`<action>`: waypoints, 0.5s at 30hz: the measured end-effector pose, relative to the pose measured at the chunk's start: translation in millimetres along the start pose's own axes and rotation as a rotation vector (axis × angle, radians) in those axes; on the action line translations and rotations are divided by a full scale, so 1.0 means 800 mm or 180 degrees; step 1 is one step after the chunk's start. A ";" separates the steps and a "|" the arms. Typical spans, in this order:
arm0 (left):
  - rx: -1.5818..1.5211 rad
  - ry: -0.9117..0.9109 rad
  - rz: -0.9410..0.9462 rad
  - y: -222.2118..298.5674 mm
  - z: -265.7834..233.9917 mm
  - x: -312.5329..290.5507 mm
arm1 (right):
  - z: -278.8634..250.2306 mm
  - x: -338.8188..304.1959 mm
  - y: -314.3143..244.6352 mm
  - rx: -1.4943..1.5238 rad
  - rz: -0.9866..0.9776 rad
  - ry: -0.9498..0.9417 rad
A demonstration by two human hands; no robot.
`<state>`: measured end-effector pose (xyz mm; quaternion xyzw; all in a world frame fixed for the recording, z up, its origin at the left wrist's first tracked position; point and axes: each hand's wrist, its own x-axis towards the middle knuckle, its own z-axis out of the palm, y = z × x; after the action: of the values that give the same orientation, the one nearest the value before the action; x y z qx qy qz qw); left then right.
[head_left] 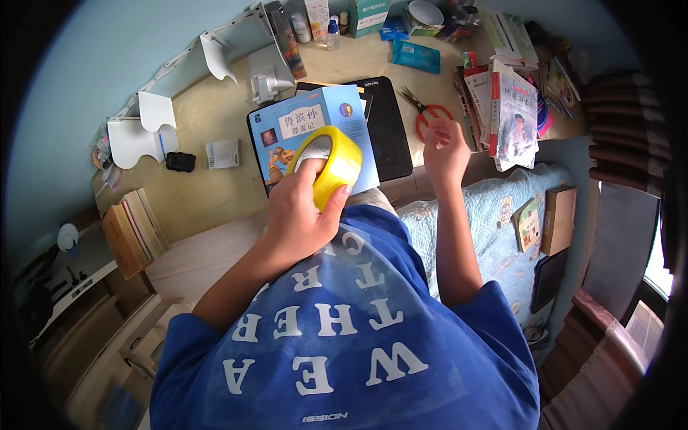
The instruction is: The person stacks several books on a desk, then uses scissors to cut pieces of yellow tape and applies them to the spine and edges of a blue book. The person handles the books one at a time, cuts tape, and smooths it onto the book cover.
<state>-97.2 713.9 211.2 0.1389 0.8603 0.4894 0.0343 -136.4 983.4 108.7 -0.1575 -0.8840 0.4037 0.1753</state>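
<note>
My left hand (304,208) is closed on a roll of yellow tape (342,163), its fingers through the core and its thumb on the outer side. Beneath the roll lies a blue book (362,147) with a picture on its cover, partly hidden by the roll and hand. The book rests on a black laptop-like slab (393,129). Over the red-orange handles of a pair of scissors (432,112) is my right hand (448,154), fingers loosely bent and apart, with nothing visible in them. Whether the fingertips touch the handles, I cannot tell. The dark blades point toward the far left.
Stacked books (512,118) stand at the desk's right. Bottles (333,34), a teal packet (416,56) and a tub (424,14) line the back. On the left are a small box (223,154), a black case (180,161) and white shelf pieces (132,140). A bed (473,215) adjoins on the right.
</note>
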 end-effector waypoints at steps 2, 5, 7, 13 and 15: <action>0.0006 -0.0058 0.0029 0.002 0.000 -0.001 | 0.017 0.020 0.082 -0.0764 0.0129 -0.0367; -0.0021 -0.0090 0.0017 0.004 0.000 -0.002 | 0.037 0.026 0.134 -0.1380 0.0003 -0.0686; 0.0026 -0.0070 0.0000 0.005 0.000 -0.004 | 0.045 0.029 0.140 -0.1481 0.0375 -0.0989; 0.0285 -0.0052 -0.0107 0.003 0.004 -0.006 | 0.065 0.042 0.161 -0.1931 -0.0295 -0.0678; 0.0406 -0.0017 -0.0071 0.003 0.006 -0.006 | 0.067 0.047 0.152 -0.2287 -0.0571 -0.0660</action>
<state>-91.1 717.6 210.7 0.1325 0.8911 0.4328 0.0332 -176.6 1040.1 -10.3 -0.0893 -0.9924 0.0650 0.0533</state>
